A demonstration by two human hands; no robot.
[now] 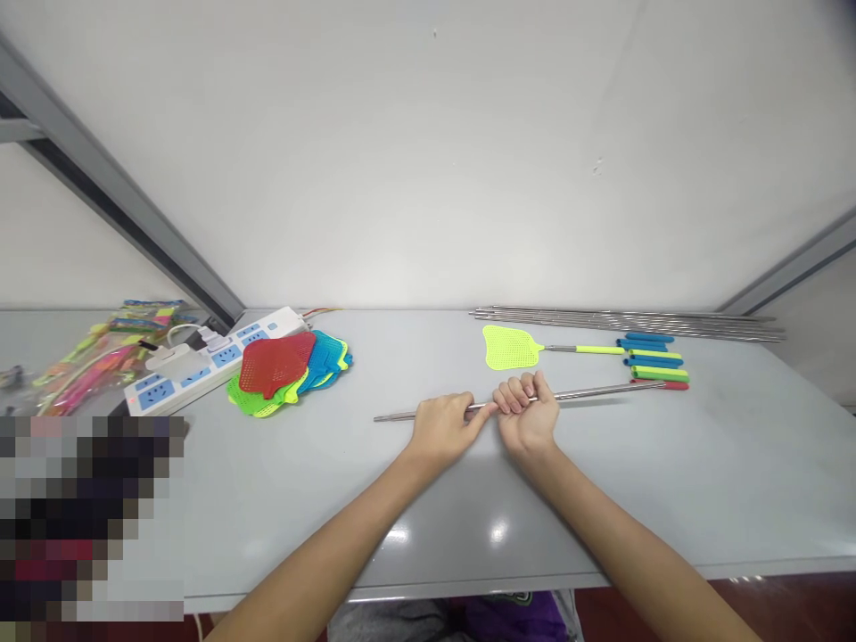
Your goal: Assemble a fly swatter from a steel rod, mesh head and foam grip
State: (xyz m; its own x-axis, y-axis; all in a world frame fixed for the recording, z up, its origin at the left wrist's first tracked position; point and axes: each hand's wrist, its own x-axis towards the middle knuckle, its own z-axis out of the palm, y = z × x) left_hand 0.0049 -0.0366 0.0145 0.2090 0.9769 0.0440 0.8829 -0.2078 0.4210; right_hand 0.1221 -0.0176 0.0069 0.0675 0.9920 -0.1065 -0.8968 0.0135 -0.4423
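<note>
**Q:** What is the general layout of the work area?

**A:** A long grey table (675, 473) stands against a white wall panel (428, 152). A power strip (193, 361) and a stack of fly swatter heads (287, 374) in red, blue and green occupy the left side. Loose steel rods (629, 324) lie along the far edge at right, probably kept there so that their length stays out of the working zone. A blurred patch covers the lower left corner, and nothing beneath it can be identified.

**Q:** What lies nearest the working zone?

**A:** A yellow-green fly swatter (512, 348) lies flat behind the hands. Coloured handle grips (655, 361) sit in a row to its right, apparently sorted for easy reach.

**Q:** State the hand condition and the position of the held item.

**A:** A single steel rod (588, 392) lies low over the table, roughly parallel to the near edge. The left hand (441, 428) is closed on it, with the thumb extended along the shaft. The right hand (528, 415) is clamped around it in a curled grip. The hands are close together, though contact between them cannot be confirmed. This narrow spacing likely steadies the rod.

**Q:** Any obstruction?

**A:** The rod's right end sits just beside the red grip (659, 384).
</note>
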